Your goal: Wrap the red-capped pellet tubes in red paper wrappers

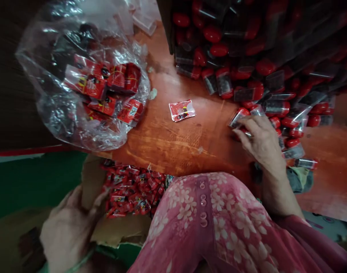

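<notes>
reaching over the table (164,148), the right hand (257,140) is at the near left edge of a heap of jars (219,49), clear with red ends. its thumb and forefinger are curled close together at one jar (238,116), the fingertips touching it; whether they pinch it or only rest on it, i cannot tell. this jar lies on its side on the table, against the others.

the left hand (67,227) is low on the left, blurred, beside the cardboard box (92,180), fingers bent and the thumb apart from them, toward the box's rim. it is too blurred to tell whether it grips anything. a green band (84,261) circles its wrist.

the box is full of small red packets (130,189) and sits below the table's near edge, just left of the pink flowered dress (182,212). a flat red and white card (182,110) lies alone on the table, between the bag and the heap, touching neither. the clear plastic bag (56,117), on the left, holds stacks (99,87) of similar red cards. behind it are some clear plastic pieces (145,23). a greyish-green thing (300,178) lies by the right forearm, near the heap's closest jars.
</notes>
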A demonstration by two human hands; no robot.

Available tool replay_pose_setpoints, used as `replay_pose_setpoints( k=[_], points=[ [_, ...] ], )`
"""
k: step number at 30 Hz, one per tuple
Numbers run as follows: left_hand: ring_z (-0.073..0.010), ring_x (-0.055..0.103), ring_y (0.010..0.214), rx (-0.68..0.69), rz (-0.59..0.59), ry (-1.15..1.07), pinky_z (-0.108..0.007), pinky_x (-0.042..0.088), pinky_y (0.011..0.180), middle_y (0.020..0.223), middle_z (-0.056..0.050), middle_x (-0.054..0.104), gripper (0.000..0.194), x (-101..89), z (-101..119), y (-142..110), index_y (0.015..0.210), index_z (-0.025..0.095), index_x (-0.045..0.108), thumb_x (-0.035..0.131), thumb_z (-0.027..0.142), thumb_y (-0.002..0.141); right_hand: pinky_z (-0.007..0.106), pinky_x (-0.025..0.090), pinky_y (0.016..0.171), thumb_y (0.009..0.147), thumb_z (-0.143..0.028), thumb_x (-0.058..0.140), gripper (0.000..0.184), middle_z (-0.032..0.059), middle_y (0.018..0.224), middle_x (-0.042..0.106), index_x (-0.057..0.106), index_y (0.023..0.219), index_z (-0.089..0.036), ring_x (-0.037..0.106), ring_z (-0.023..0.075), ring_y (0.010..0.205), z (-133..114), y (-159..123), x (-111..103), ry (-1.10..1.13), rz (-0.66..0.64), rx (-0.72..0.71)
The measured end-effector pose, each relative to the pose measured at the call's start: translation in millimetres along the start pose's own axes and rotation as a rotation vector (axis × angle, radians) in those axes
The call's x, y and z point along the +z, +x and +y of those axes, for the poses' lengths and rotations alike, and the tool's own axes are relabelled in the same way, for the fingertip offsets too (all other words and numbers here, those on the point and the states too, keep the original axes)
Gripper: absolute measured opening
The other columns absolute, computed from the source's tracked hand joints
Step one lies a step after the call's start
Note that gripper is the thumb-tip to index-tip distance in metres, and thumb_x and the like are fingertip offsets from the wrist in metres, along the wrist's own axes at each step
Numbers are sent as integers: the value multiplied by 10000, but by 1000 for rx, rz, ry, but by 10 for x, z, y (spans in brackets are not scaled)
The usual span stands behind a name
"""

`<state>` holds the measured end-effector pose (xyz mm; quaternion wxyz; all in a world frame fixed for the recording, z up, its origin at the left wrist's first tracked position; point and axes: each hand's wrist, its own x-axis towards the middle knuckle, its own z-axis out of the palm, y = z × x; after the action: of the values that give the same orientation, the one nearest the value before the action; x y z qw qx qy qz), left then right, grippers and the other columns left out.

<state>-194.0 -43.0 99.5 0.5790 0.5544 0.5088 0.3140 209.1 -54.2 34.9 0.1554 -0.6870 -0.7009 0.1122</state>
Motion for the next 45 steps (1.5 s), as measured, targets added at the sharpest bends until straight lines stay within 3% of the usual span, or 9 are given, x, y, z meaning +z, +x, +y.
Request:
replay_pose_setpoints(
  k=[6,10,13,17,22,28,30,37,45],
  points=[
    [-295,655,1273,336,163,609,-488,507,1149,1353,-123,696,402,622,-435,789,1263,243,698,699,424,905,601,484,945,930,-524,640,589,266,1397,571,557,1377,-151,570,421,1193,-49,54,102,-244,-43,113],
    [-340,475,1470,517,43,813,-538,405,1225,1533,-205,530,548,1047,-731,1460,1396,147,586,623,459,948,593,497,879,918,-533,643,561,297,1429,535,592,1299,-125,569,438,1147,-127,96,225,-284,-60,112],
    [-349,477,1457,516,19,861,-565,395,1216,1496,-211,555,480,1168,-833,1683,1344,145,615,561,452,978,602,498,874,946,-467,615,438,280,1419,542,615,1237,-140,563,431,1132,-162,115,303,-231,-88,85],
    [-292,572,1317,545,59,905,-522,473,1133,1376,-141,648,325,1160,-851,1698,1192,195,705,466,340,1027,567,519,923,988,-261,522,249,221,1320,606,627,1195,-172,589,362,1097,-216,127,392,-70,-51,32],
    [-228,631,1002,605,110,911,-422,539,909,1121,-107,736,328,1159,-835,1687,1039,208,757,435,271,1029,533,536,1024,967,-226,525,354,173,1303,664,613,1308,-191,638,322,1187,-249,158,423,291,13,30],
    [-176,635,829,588,109,747,-341,525,785,911,-69,740,272,1144,-822,1738,901,196,772,587,378,984,332,642,701,927,-360,627,355,37,991,786,636,1267,-259,773,196,821,-146,214,478,1259,-37,586],
    [-168,648,832,581,103,704,-324,530,790,902,-59,741,275,1130,-801,1742,894,190,769,600,390,978,302,646,671,846,-350,727,369,21,975,790,668,1198,-257,782,187,808,-112,228,494,1440,-55,673],
    [-244,650,1007,496,162,843,-398,518,921,1083,-142,713,355,1237,-811,1708,1240,144,673,437,311,1034,343,670,828,748,-351,876,518,2,1013,785,691,1229,-303,793,200,933,-110,241,468,1484,-100,574],
    [-179,638,831,681,320,842,-321,529,784,895,-78,729,224,1238,-898,1791,947,155,754,544,231,974,224,638,615,625,-368,947,427,-33,875,784,745,986,-263,782,153,735,-207,307,396,1540,18,665]
  ],
)
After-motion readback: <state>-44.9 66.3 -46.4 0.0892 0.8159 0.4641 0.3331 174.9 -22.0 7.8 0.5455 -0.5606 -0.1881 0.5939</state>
